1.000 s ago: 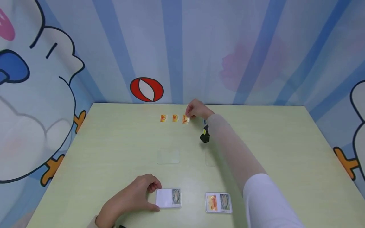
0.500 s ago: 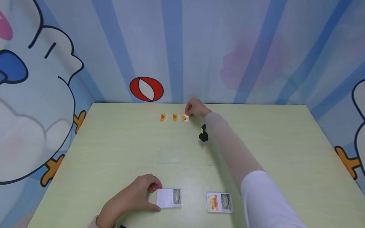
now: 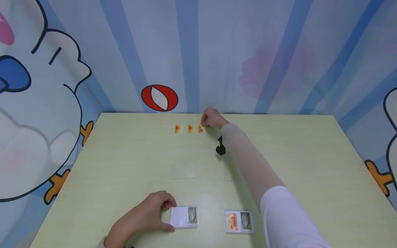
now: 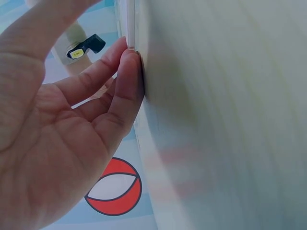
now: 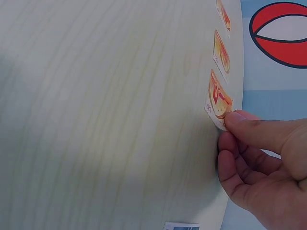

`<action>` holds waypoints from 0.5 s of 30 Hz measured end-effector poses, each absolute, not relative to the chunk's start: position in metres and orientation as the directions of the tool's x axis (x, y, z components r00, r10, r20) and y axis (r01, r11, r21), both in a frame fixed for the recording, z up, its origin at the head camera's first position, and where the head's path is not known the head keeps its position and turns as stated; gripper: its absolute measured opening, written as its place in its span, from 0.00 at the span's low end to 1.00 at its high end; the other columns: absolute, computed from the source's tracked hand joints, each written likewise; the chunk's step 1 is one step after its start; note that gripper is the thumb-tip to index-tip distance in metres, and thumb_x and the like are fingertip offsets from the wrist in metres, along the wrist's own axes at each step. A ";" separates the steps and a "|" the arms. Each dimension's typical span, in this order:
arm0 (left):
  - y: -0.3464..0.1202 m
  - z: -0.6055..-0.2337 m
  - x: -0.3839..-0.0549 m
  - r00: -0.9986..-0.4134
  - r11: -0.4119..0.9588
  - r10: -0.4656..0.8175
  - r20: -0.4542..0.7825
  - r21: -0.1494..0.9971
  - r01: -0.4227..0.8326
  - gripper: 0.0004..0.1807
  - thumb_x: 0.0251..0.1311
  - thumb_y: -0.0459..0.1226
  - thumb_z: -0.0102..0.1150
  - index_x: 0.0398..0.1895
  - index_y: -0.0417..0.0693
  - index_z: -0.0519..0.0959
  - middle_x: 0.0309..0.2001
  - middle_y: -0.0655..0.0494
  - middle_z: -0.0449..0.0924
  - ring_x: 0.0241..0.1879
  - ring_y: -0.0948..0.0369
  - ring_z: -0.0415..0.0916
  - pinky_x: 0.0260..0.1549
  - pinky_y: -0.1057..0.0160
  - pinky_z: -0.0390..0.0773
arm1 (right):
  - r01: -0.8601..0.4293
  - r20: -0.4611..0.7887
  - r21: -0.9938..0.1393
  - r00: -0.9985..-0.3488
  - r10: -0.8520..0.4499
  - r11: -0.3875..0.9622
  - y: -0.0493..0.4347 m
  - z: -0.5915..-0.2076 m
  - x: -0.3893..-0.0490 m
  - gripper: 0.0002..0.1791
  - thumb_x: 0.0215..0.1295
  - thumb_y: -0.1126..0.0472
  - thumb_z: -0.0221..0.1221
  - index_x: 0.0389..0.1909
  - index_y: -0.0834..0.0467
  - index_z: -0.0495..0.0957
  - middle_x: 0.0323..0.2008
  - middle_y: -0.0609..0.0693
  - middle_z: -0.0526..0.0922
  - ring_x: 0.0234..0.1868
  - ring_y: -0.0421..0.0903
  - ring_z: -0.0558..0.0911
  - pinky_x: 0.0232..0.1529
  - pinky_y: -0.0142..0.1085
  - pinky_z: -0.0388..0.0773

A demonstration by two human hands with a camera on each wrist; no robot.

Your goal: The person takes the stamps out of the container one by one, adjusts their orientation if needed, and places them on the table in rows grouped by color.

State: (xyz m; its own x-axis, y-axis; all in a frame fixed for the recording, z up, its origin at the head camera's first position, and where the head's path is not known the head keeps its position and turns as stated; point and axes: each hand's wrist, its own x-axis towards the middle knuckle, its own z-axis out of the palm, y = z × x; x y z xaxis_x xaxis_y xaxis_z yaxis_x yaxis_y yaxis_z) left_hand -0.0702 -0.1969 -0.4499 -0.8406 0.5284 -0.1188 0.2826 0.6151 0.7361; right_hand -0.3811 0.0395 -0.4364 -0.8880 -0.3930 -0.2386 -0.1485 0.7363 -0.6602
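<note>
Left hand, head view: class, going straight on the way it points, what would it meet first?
The left hand would first meet the left picture card, whose left end it holds. Beyond that, the right picture card looks roughly in line, though the exact heading is unclear.

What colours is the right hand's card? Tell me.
The card is orange, red and white; the right wrist view shows it best.

From above, the head view faces forward and down across the tabletop (image 3: 139, 151) to the wall (image 3: 223, 51); the wrist views, turned sideways, look from close beside the left hand (image 4: 72, 124) and right hand (image 5: 273, 184) toward the same wall, all three sharing its red-and-white oval (image 3: 159, 98)
</note>
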 end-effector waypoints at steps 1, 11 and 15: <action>-0.197 -0.450 -0.070 -0.840 0.615 0.528 -0.123 0.737 0.279 0.27 0.35 0.39 0.84 0.40 0.46 0.78 0.34 0.62 0.74 0.36 0.65 0.71 0.38 0.66 0.76 | -0.146 -0.244 -0.654 -0.889 -0.389 0.742 0.039 -0.437 -0.381 0.02 0.64 0.73 0.63 0.33 0.64 0.82 0.32 0.55 0.81 0.32 0.47 0.74 0.35 0.34 0.74; -0.197 -0.450 -0.070 -0.842 0.621 0.525 -0.122 0.732 0.281 0.28 0.35 0.40 0.85 0.39 0.46 0.78 0.34 0.63 0.73 0.36 0.66 0.70 0.38 0.67 0.75 | -0.175 -0.237 -0.581 -0.898 -0.370 0.795 0.033 -0.441 -0.382 0.02 0.63 0.72 0.64 0.32 0.64 0.84 0.31 0.54 0.82 0.32 0.46 0.74 0.35 0.34 0.74; -0.197 -0.450 -0.070 -0.841 0.617 0.530 -0.113 0.731 0.291 0.28 0.35 0.40 0.85 0.39 0.46 0.78 0.34 0.63 0.73 0.36 0.66 0.70 0.37 0.67 0.75 | -0.212 -0.196 -0.571 -0.903 -0.382 0.793 0.033 -0.439 -0.380 0.02 0.62 0.72 0.65 0.30 0.64 0.84 0.32 0.55 0.83 0.32 0.46 0.76 0.36 0.34 0.75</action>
State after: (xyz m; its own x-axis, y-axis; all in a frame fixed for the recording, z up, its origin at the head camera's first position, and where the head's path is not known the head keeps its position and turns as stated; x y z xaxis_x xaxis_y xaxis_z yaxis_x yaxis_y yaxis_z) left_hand -0.0703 -0.1974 -0.4503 -0.8405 0.5299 -0.1127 0.2911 0.6172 0.7310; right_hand -0.3801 0.0327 -0.4393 -0.9029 -0.3823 -0.1965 -0.2117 0.7934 -0.5708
